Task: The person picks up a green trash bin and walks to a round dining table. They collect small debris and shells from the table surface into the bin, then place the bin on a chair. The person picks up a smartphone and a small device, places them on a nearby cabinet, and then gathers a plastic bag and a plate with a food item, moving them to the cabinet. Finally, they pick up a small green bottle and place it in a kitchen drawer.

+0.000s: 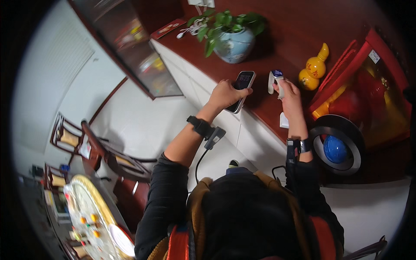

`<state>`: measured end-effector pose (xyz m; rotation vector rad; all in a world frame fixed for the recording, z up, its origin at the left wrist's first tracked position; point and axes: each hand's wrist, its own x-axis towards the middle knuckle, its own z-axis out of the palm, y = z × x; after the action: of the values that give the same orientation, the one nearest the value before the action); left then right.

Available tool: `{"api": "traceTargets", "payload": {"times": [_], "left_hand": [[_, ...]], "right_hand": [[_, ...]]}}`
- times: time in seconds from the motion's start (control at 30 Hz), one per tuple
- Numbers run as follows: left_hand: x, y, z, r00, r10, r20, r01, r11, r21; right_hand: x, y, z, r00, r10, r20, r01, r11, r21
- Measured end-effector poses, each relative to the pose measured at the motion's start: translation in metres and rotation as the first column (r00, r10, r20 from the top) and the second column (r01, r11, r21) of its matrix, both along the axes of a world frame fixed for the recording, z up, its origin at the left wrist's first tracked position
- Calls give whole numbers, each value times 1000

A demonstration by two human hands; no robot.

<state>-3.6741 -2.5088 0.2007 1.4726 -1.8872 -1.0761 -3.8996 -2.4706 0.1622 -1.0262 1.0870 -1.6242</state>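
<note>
My left hand grips a smartphone in a pale case, its dark screen lit and facing up. The phone is over the front edge of a reddish-brown wooden cabinet top. To its right, my right hand holds a smartwatch with a white strap, its face turned upward. The strap hangs down in a loop, and part of it is hidden by my fingers. Beneath my right wrist a small white object lies on the cabinet top, partly covered by the forearm.
A blue ceramic pot with a leafy plant stands behind the phone, beside a white cable. A yellow gourd ornament, a red-trimmed bag and a black ring-shaped object with a blue ball stand at right. Chairs and a dining table are at left.
</note>
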Motion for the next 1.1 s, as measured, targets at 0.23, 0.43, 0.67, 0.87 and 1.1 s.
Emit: {"api": "traceTargets", "payload": {"times": [0.23,0.43,0.67,0.87,1.1], "left_hand": [[-69,-110,-40,810,-56,584,260,927,-271],[-91,-135,-42,708,-192,680,437,875,-209],[-107,-148,-9,819,-301,-490,519,751,407],[-116,-143,8,474,-134,-870,719,629,295],[-130,-143,4,582,-457,-673,637,771,27]], "right_hand": [[-7,-91,-11,959,-205,197,214,976,-26],[-4,-89,-25,920,-283,272,198,933,301],[-9,-75,20,968,-177,179,157,980,121],[11,-41,38,973,-114,-203,142,982,128],[9,-19,38,984,-36,177,-38,918,394]]}}
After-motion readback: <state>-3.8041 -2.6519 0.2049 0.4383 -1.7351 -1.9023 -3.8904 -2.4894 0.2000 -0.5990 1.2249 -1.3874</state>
